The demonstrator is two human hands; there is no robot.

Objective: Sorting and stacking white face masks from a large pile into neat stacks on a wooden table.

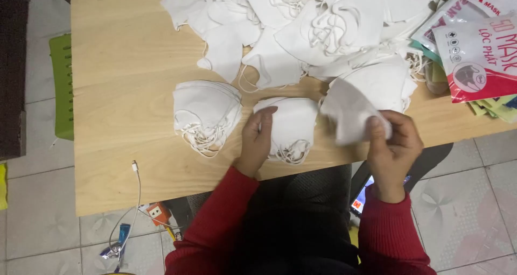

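Note:
My right hand [395, 143] pinches a single white face mask [349, 113] just above the front edge of the wooden table [118, 92]. My left hand [257, 138] rests its fingers on the left side of a small neat stack of white masks [293, 125] with ear loops hanging toward me. A second, taller stack of masks [207, 112] lies to the left of it. Behind both, a big loose heap of white masks [307, 27] covers the far part of the table. Both my sleeves are red.
Printed red and white mask packets [476, 49] lie at the table's right end. A white charging cable [137, 183] hangs off the front edge to a power strip [157, 212] on the tiled floor. A green plastic stool [62, 86] stands left of the table. A phone [360, 199] glows by my right knee.

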